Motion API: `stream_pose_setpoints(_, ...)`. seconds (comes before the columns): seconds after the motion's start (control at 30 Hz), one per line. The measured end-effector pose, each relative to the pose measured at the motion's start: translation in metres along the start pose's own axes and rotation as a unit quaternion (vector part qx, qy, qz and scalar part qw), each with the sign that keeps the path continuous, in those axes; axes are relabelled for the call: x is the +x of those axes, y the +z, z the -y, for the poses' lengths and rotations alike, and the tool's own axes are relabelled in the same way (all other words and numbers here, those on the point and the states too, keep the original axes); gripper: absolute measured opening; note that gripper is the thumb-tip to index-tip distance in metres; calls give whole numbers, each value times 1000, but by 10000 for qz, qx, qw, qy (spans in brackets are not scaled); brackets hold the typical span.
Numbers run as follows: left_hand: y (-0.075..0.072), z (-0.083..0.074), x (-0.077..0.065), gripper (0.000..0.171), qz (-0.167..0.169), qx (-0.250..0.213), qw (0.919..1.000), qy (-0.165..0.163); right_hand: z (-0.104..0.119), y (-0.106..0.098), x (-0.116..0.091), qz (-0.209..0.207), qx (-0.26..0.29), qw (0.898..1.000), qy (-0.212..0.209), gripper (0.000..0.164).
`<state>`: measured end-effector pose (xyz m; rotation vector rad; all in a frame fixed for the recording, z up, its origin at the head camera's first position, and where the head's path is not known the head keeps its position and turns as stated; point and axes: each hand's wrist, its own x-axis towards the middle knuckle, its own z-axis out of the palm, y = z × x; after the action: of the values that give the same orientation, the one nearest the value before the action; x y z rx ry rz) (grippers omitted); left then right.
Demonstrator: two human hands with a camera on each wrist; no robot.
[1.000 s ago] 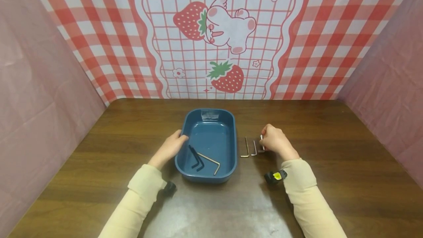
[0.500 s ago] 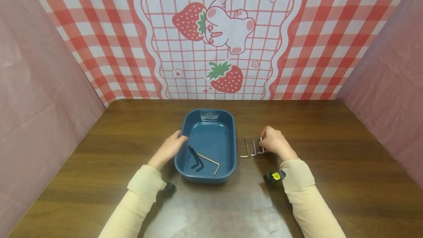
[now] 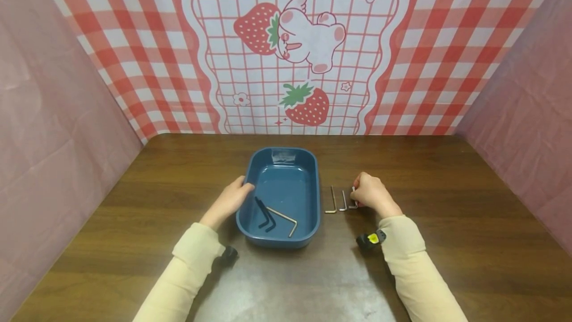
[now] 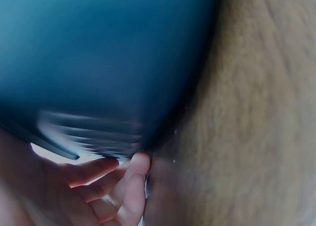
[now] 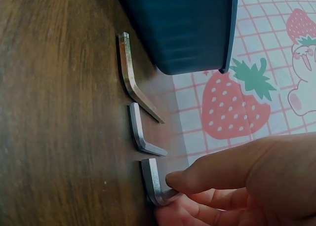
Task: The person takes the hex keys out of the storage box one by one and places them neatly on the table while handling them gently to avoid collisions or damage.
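My left hand [image 3: 229, 201] grips the left rim of a blue plastic tray [image 3: 286, 183], thumb over the edge and fingers outside against its wall. Two black hex keys [image 3: 267, 218] and a long gold-toned hex key [image 3: 282, 214] lie inside, toward the near end. To the right of the tray, my right hand [image 3: 372, 195] pinches a silver hex key [image 5: 152, 179] between thumb and fingers, close over the table. The fingers partly hide its long arm. Beside it lie a smaller silver hex key [image 5: 138, 127] and a brass-coloured hex key [image 5: 128, 70], roughly parallel.
The wooden table [image 3: 120, 212] reaches back to a red-and-white strawberry cloth [image 3: 308, 106]. Pink cloth hangs at both sides. A black wrist camera [image 3: 371, 239] is strapped at the right wrist, another [image 3: 229, 256] at the left.
My right hand has drawn slightly toward me with the silver hex key, whose short arm now shows more plainly. My left hand and the tray stay where they were.
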<state>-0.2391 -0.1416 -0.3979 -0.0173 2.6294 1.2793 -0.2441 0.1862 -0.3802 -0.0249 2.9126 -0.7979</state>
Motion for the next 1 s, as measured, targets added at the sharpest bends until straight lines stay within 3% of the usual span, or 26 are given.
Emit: stream_pose_setpoints(1.0, 0, 1, -1, 52, -21, -66, 10000, -12, -2, 1, 1, 25, -188, 9998, -12, 11)
